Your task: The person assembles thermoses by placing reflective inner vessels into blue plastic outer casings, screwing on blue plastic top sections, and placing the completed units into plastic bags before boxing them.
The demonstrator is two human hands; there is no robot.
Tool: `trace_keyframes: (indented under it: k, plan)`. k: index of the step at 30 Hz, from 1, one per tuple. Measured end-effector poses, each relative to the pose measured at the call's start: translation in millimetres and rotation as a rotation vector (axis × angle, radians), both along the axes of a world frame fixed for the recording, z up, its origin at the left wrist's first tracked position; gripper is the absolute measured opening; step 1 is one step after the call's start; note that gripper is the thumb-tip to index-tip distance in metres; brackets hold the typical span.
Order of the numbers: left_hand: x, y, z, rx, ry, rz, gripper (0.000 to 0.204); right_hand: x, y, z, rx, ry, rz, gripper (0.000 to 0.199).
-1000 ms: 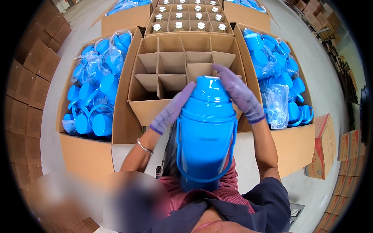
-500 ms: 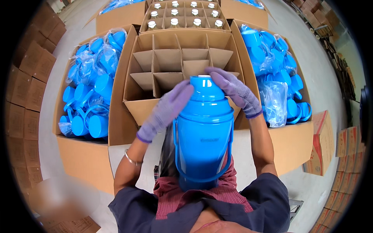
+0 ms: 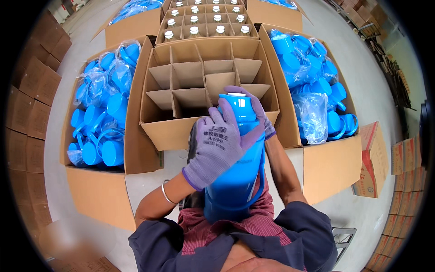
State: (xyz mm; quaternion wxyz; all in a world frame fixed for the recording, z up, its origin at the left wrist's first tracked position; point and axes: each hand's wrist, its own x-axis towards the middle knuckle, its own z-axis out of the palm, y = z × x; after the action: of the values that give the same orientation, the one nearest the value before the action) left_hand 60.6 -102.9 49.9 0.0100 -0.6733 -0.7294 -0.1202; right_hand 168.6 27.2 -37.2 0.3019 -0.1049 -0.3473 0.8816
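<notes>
A tall blue plastic flask (image 3: 235, 177) stands upright in front of my chest, its white-rimmed top at the near edge of a divided cardboard box (image 3: 163, 133). My left hand (image 3: 217, 145), in a grey-purple glove, is wrapped over the flask's upper front. My right hand (image 3: 258, 111), gloved the same, curls around the far side of the flask's neck. The box's cardboard cells just beyond the flask hold nothing.
An open carton (image 3: 97, 195) on the left holds several bagged blue lids; another carton (image 3: 331, 167) on the right holds more blue parts and a clear plastic bag (image 3: 312, 118). A further divided box (image 3: 204, 22) holds capped inner bottles. Stacked cartons line both sides.
The flask has come lower and nearer my chest. My left hand has slid from the flask's side across its upper front, and my right hand has moved up around the neck.
</notes>
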Motion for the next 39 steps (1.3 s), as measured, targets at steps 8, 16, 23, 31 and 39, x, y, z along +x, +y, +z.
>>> trace_keyframes:
  k: [8,16,23,31,39]
  plan:
    - [-69,18,-99,0.114,-1.617,-0.252,0.039,38,-21,95,0.729,-0.309,-0.197,0.079]
    - [-55,-32,-50,-0.507,-1.792,-0.343,0.036,120,-42,120,0.728,-0.758,-0.527,0.080]
    - [15,-95,36,-0.744,-1.676,-0.709,0.025,146,-61,141,0.809,-0.893,-0.475,0.066]
    - [62,-109,14,-0.199,-0.812,-1.044,0.025,133,-68,164,0.957,-1.147,-0.408,0.060]
    - [46,-106,24,-0.556,-1.386,-0.615,0.030,152,-53,174,1.041,-0.707,-0.273,0.056]
